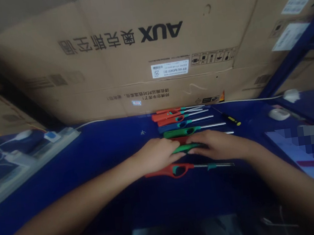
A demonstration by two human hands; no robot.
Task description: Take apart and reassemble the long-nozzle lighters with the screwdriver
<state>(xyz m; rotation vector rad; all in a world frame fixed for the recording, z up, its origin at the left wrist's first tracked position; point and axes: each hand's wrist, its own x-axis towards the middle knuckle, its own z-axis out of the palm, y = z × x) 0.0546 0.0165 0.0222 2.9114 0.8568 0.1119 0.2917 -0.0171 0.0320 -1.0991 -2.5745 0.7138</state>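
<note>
Both hands meet over the middle of the blue tabletop, on a green long-nosed lighter. My left hand is closed around its handle end, which the fingers mostly hide. My right hand pinches the same lighter farther to the right, covering its nozzle. Just behind the fingers, a dark red lighter shows in part. Nearer me lies a red lighter with a teal trigger, its metal tube pointing right. Beyond the hands, a green lighter, a blue lighter and several red lighters form a row.
A large cardboard box walls off the back. On the left sits a white power strip with plugs and cables. A yellow-and-black screwdriver lies right of the lighters. Farther right are a white mouse and a flat white packet.
</note>
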